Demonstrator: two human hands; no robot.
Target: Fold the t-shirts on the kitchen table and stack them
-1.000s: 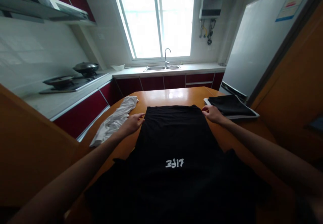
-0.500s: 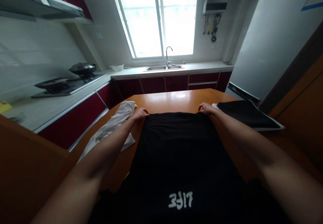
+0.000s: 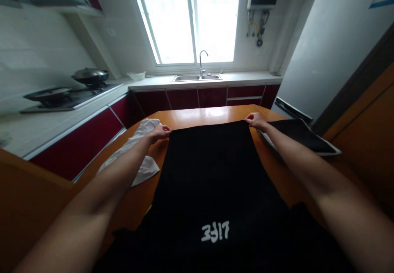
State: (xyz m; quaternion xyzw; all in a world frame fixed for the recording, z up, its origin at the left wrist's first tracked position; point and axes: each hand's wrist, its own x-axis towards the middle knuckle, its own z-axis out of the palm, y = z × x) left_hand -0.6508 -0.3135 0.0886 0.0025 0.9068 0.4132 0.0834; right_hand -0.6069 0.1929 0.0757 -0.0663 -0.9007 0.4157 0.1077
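Observation:
A black T-shirt [image 3: 212, 174] with white lettering, upside down from my side, is stretched over the wooden table [image 3: 206, 114]. My left hand [image 3: 161, 132] pinches the far left corner of its hem. At the far right corner, my right hand [image 3: 256, 121] has the same edge between thumb and fingers. The hem runs taut and slightly raised between both hands. Close to my left forearm lies a crumpled white cloth [image 3: 147, 170]. Beside my right forearm is a folded black and white cloth [image 3: 303, 135].
Beyond the table runs a counter with a double sink [image 3: 197, 77] and tap [image 3: 201, 61]. To the left, a lidded wok [image 3: 90, 76] and a pan [image 3: 47, 95] stand on the stove. A grey fridge [image 3: 320, 55] stands at the right.
Both hands have lifted the hem and drawn it farther apart, so the far edge is tauter and smoother. The camera view has shifted slightly.

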